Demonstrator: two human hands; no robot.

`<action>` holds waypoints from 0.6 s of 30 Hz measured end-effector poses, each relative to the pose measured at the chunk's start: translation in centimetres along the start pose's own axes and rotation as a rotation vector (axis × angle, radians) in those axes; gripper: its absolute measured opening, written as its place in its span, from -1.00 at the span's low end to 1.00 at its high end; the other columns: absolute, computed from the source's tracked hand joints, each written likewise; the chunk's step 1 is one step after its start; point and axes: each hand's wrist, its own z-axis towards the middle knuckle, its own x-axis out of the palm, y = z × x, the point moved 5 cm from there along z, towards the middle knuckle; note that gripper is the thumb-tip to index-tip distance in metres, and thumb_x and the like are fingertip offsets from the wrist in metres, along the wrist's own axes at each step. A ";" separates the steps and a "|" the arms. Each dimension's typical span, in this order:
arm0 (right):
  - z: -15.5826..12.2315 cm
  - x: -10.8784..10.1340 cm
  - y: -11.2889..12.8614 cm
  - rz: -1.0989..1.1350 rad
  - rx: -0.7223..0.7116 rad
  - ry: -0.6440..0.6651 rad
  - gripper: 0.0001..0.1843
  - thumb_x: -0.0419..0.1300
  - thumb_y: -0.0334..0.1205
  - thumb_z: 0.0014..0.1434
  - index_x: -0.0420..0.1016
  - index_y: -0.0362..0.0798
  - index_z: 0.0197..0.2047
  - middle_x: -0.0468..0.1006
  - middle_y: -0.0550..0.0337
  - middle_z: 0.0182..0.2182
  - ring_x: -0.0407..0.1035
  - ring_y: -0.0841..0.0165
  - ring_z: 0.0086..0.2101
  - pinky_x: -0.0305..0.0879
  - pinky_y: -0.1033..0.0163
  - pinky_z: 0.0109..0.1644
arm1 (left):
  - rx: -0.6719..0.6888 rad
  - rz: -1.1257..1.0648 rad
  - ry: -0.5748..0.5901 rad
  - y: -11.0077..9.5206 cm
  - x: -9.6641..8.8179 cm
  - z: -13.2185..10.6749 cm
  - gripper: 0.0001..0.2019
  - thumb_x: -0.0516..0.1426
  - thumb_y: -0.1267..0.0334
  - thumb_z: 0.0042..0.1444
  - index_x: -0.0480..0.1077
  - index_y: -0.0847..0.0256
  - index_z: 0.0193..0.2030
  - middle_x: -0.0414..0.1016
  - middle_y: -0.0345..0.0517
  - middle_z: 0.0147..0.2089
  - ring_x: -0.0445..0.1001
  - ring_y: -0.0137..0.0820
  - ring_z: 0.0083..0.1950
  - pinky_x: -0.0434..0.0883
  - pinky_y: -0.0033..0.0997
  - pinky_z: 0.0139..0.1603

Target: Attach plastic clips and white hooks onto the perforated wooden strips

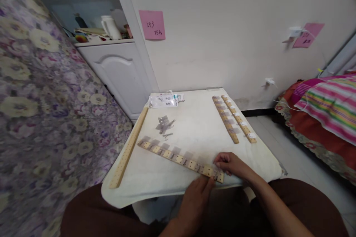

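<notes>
Wooden strip point(180, 159) runs leftward and away from right hand point(228, 163), fingers pinched, contents unclear; left hand point(196, 197) touches strip's near edge, grip I can't tell.

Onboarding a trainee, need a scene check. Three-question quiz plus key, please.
1. True or false: the left hand and right hand are at opposite ends of the near wooden strip.
2. Multiple choice: the strip without hooks lies along which part of the table?
A) left side
B) right side
C) far edge
3. Count: how many wooden strips lie on the table in all?

Key:
1. False; both are at its right end.
2. A.
3. Four: those two, plus the pair on the right.
</notes>
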 end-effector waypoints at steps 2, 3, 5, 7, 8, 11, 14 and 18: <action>0.0 0.0 0.0 -0.002 -0.005 -0.001 -0.84 0.20 -0.18 -0.02 0.44 -0.10 -0.38 0.32 0.39 -0.63 0.09 0.57 -0.68 0.02 0.42 -0.62 | 0.010 0.035 0.015 0.0 0.1 0.0 -0.61 0.02 0.28 0.17 0.35 -0.03 0.15 0.47 -0.05 0.06 0.34 -0.17 0.04 0.18 -0.18 0.16; 0.0 0.0 0.1 -0.003 -0.007 -0.001 -0.84 0.20 -0.19 -0.02 0.43 -0.10 -0.38 0.31 0.39 -0.63 0.09 0.57 -0.68 0.02 0.42 -0.62 | 0.016 0.065 0.028 0.0 0.1 0.0 -0.60 0.01 0.30 0.18 0.33 -0.03 0.16 0.46 -0.04 0.07 0.35 -0.17 0.04 0.18 -0.17 0.15; 0.0 0.0 0.2 -0.005 -0.005 0.000 -0.86 0.19 -0.21 -0.02 0.43 -0.11 -0.38 0.30 0.40 -0.63 0.09 0.58 -0.68 0.02 0.42 -0.62 | 0.033 0.120 0.046 0.0 0.3 -0.1 -0.58 -0.01 0.31 0.20 0.30 -0.03 0.19 0.45 -0.03 0.08 0.35 -0.17 0.05 0.19 -0.15 0.15; -0.1 0.1 0.2 -0.005 0.000 0.002 -0.86 0.19 -0.21 -0.02 0.42 -0.10 -0.38 0.30 0.40 -0.63 0.09 0.58 -0.68 0.02 0.42 -0.62 | 0.052 0.152 0.041 0.1 0.3 -0.1 -0.58 -0.02 0.32 0.21 0.28 -0.04 0.20 0.45 -0.03 0.07 0.35 -0.17 0.04 0.21 -0.15 0.14; -0.1 0.1 0.3 -0.003 -0.001 0.004 -0.86 0.19 -0.21 -0.01 0.42 -0.10 -0.38 0.30 0.40 -0.63 0.08 0.58 -0.68 0.02 0.42 -0.62 | 0.063 0.164 0.033 0.2 0.3 -0.1 -0.58 -0.02 0.33 0.22 0.28 -0.04 0.20 0.46 -0.03 0.06 0.36 -0.18 0.03 0.23 -0.15 0.13; -0.1 0.2 0.4 -0.007 -0.008 0.008 -0.85 0.18 -0.20 0.00 0.42 -0.10 -0.38 0.29 0.40 -0.62 0.08 0.59 -0.68 0.01 0.43 -0.62 | 0.108 0.222 0.013 0.4 0.4 -0.2 -0.57 -0.01 0.34 0.22 0.26 -0.05 0.21 0.47 -0.02 0.04 0.39 -0.18 0.00 0.28 -0.15 0.09; -0.1 0.1 0.3 -0.021 -0.005 0.010 -0.85 0.18 -0.20 0.00 0.41 -0.11 -0.38 0.28 0.39 -0.62 0.07 0.59 -0.68 0.00 0.43 -0.62 | 0.154 0.300 0.015 0.5 0.5 -0.2 -0.54 0.00 0.37 0.21 0.22 -0.04 0.24 0.46 -0.01 0.06 0.39 -0.18 0.01 0.30 -0.16 0.08; 0.0 0.1 0.2 -0.018 -0.009 0.023 -0.86 0.18 -0.20 -0.01 0.40 -0.11 -0.39 0.29 0.39 -0.61 0.08 0.58 -0.67 0.01 0.43 -0.62 | 0.213 0.418 0.008 0.5 0.8 -0.2 -0.52 -0.02 0.40 0.21 0.18 -0.02 0.26 0.46 -0.02 0.03 0.41 -0.22 -0.01 0.36 -0.18 0.04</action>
